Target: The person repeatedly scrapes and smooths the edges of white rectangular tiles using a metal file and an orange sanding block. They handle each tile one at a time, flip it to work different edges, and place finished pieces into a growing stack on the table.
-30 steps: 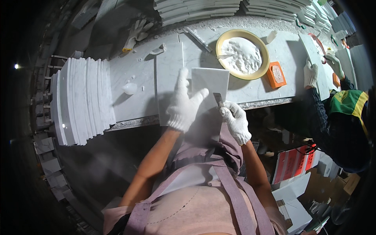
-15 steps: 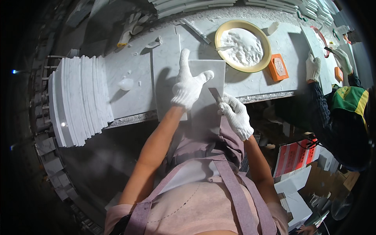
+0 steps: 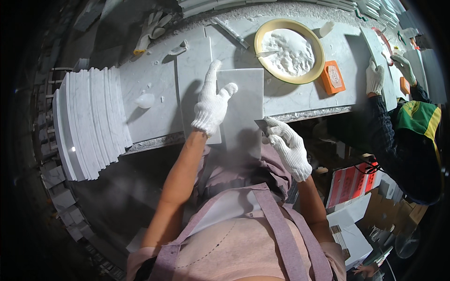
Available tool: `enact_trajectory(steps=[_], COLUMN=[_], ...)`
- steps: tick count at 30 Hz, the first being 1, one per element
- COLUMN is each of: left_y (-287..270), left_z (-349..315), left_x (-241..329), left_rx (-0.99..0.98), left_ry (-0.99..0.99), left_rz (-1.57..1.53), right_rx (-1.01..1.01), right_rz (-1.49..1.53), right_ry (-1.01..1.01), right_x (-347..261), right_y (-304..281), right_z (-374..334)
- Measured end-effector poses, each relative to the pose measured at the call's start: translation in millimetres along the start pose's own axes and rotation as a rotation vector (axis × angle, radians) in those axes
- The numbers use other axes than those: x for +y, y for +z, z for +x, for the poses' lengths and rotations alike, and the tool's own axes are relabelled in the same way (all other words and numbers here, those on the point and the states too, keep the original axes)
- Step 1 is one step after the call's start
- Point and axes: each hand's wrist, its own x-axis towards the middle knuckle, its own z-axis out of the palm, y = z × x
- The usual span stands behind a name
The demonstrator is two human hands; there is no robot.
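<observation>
A pale grey rectangular stone tile [image 3: 243, 107] lies in front of me, its near end jutting past the bench edge over my lap. My left hand [image 3: 212, 105], in a white knit glove, holds the tile at its left edge, thumb on its face and index finger stretched along the edge; the other fingers are hidden. My right hand [image 3: 288, 147], gloved too, is closed round a small flat-bladed scraper [image 3: 262, 125] at the tile's right edge. Only part of the blade shows.
Beyond the tile stand a yellow-rimmed basin [image 3: 321, 49] of white paste and an orange box [image 3: 333, 77]. Stacked white slabs [image 3: 91, 122] stand at left. A small white bottle [image 3: 145, 100] lies nearby. A co-worker's gloved hand [image 3: 375, 78] touches another slab at right.
My right hand and the scraper have moved down and slightly right, from over the tile's face to its right edge. My left hand and the tile appear shifted slightly left.
</observation>
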Motion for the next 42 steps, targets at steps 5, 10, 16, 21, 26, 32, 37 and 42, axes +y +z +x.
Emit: enact_trajectory(steps=[5, 10, 16, 21, 26, 32, 37, 42], left_y=[-3.4, -3.1, 5.8, -16.3, -57.6, -89.6, -96.8, -105.0], left_z=[-1.1, 4.3, 3.5, 17.5, 41.1, 39.3, 23.3, 11.3], left_x=[5.2, -4.8, -16.9, -7.0, -15.5, -53.6, -50.2, -25.4], left_rx=[-0.027, -0.049, 0.065, 0.117, 0.072, 0.081, 0.086, 0.149], left_ry=[-0.259, -0.283, -0.216, -0.089, -0.208, -0.317, -0.307, -0.248], left_rz=[0.169, -0.031, -0.515, -0.643, -0.384, 0.051, 0.443, 0.792], right_rx=[0.133, 0.177, -0.009, -0.081, -0.105, -0.151, -0.119, -0.148], right_rz=[-0.031, -0.107, -0.25, -0.038, -0.095, -0.226, -0.19, -0.234], right_ry=[-0.135, -0.169, 0.095, 0.073, 0.144, 0.197, 0.288, 0.252], right_x=[-8.2, -11.3, 46.2, 50.2, 32.1, 36.5, 32.6, 30.8], right_y=[1.8, -27.8, -14.1, 14.6, 45.2, 82.2, 86.1, 76.6], right_z=[-13.8, -34.1, -30.6, -28.4, -10.9, -6.8, -11.4, -16.8])
